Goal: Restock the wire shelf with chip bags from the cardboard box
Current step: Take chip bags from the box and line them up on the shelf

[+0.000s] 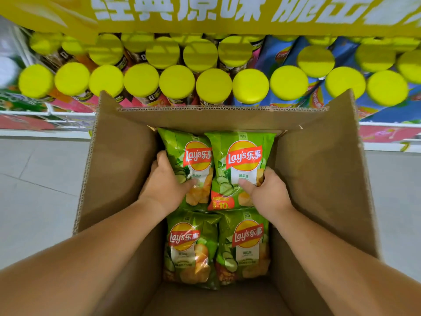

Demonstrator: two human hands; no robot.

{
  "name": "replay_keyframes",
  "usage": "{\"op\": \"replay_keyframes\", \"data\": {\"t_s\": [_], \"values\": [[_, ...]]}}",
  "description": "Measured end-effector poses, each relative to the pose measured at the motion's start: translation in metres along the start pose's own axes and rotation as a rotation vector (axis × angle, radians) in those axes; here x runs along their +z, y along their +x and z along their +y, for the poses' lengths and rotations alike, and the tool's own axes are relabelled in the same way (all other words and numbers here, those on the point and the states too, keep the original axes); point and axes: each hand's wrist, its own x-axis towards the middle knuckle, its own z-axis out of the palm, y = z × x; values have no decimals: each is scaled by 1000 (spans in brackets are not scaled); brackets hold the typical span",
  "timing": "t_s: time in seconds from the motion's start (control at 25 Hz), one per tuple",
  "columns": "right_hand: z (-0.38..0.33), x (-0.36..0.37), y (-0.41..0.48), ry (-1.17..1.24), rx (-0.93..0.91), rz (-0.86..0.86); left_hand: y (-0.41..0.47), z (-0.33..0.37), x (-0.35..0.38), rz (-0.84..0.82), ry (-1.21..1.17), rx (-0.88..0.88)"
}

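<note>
An open cardboard box [319,174] stands on the floor below me, with several green Lay's chip bags lying flat inside. My left hand [163,185] grips the far left bag [190,163] by its left edge, thumb across the front. My right hand [267,191] grips the far right bag [243,165] by its lower right edge, thumb on the front. Two more green bags, the near left bag [188,247] and the near right bag [245,245], lie closer to me. The white wire shelf [57,115] runs behind the box.
Rows of chip tubes with yellow lids [177,82] fill the shelf level just beyond the box. A yellow banner with white lettering [205,10] hangs above them. Grey tiled floor [38,183] lies on both sides of the box. The box flaps stand upright.
</note>
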Motion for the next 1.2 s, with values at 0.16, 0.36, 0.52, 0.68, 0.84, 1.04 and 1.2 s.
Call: {"op": "replay_keyframes", "data": {"t_s": [0.16, 0.36, 0.52, 0.68, 0.84, 1.04, 1.2], "values": [[-24, -26, -35, 86, -10, -37, -28, 14, -34, 18, -61, 31], [-59, -63, -82, 139, -41, -87, -71, 32, -84, 41, -164, 25], [-94, -98, -122, 177, -72, -85, -109, 56, -130, 82, -203, 52], [-129, -134, -158, 179, -127, -42, -145, 82, -175, 93, -256, 60], [-166, -174, -197, 212, -162, -13, -180, 112, -226, 86, -275, 106], [-235, -239, -265, 305, -197, 12, -232, 168, -322, 117, -283, 180], [-295, -281, -323, 395, -206, 70, -275, 207, -392, 161, -307, 249]]}}
